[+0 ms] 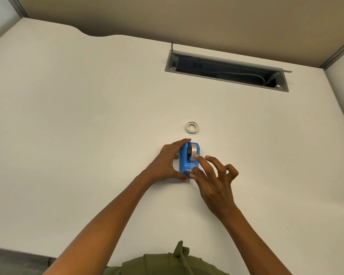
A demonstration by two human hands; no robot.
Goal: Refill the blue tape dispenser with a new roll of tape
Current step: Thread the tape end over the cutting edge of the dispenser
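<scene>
The blue tape dispenser (187, 160) sits on the white desk (87, 126), a little right of centre and toward the near half, its long side running near to far. A roll of tape (194, 152) is seated in it, the pale band arching up out of the far end of the blue body. The left hand (168, 163) wraps the dispenser from the left — fingertips curled over the far end, thumb pressed at the near left corner, so it is clamped on the blue body and pinning it to the desk. The right hand (213, 179) comes in from the near right with its fingers spread apart: the index fingertip rests against the tape on the right side of the roll, the thumb touches the near end by the cutter, and the other three fingers are lifted and curled clear, gripping nothing. Just beyond the dispenser, on the far side and apart from it, a white ring (192, 127) lies flat on the desk — whether it is a bare core or a thin roll cannot be told. Farther back and to the right, a long grey cable slot (226, 70) is cut into the desk, dark inside with a cord visible. At the near edge, an olive-green garment (163, 263) fills the bottom of the view
</scene>
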